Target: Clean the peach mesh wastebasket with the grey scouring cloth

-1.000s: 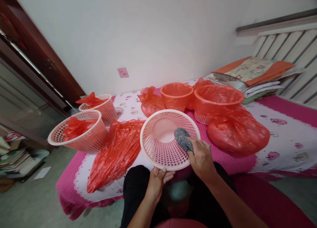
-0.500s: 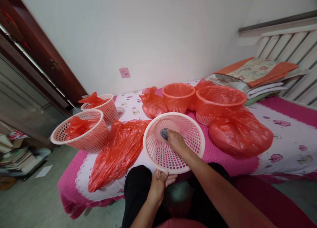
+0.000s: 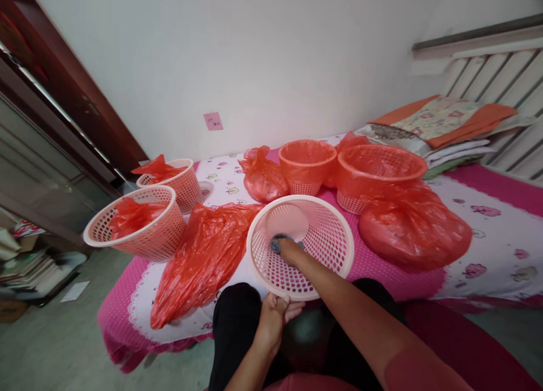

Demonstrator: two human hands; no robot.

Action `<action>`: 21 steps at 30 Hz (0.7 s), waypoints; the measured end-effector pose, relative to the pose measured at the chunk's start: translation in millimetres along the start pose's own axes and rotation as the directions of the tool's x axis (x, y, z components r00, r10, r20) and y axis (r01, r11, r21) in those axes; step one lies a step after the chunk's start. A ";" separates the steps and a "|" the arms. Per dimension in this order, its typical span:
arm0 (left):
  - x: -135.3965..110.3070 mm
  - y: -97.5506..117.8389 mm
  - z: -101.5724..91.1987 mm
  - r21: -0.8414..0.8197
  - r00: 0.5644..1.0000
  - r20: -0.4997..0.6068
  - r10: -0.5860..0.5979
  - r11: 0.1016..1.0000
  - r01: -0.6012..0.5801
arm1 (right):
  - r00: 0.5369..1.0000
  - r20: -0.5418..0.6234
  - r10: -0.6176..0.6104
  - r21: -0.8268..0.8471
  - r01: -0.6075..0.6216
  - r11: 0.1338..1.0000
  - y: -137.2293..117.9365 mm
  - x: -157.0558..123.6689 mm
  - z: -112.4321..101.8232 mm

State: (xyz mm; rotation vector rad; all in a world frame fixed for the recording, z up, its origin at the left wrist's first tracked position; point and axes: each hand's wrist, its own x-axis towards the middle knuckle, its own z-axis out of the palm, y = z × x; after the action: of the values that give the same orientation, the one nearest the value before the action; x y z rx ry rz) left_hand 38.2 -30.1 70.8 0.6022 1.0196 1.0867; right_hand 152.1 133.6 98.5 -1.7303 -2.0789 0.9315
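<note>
A pale pink plastic basket (image 3: 326,232) with a perforated wall lies tilted toward me, its mouth facing my body. My left hand (image 3: 274,318) grips its near rim from below, thumb on the edge. Inside the basket, my right hand (image 3: 290,252) is closed on a grey-blue cloth (image 3: 276,244) pressed against the lower left inner wall. Part of the cloth is hidden by the fingers. A loose red plastic bag (image 3: 207,261) lies flat just left of the basket.
Two pink baskets with red bags stand on the left, the nearer basket (image 3: 165,238) by the bed's edge. Two bag-lined baskets, including a large basket (image 3: 382,167), and a full red bag (image 3: 416,227) are on the right. Folded bedding (image 3: 449,122) lies farther right on the patterned bed sheet (image 3: 500,232).
My right hand has moved the cloth from near the basket's bottom down and left along the inner wall. My left hand keeps its hold on the rim.
</note>
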 end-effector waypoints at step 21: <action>-1.0 -0.5 -0.6 -0.018 1.000 0.010 0.019 1.000 -0.019 | 0.984 0.035 -0.173 0.034 0.172 0.985 -5.9 -87.7 8.9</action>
State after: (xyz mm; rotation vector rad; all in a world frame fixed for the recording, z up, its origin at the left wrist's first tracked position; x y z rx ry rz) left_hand 37.8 -31.2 70.5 0.6030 0.9959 1.1074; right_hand 163.7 47.0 111.7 -1.4998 -2.1848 0.9454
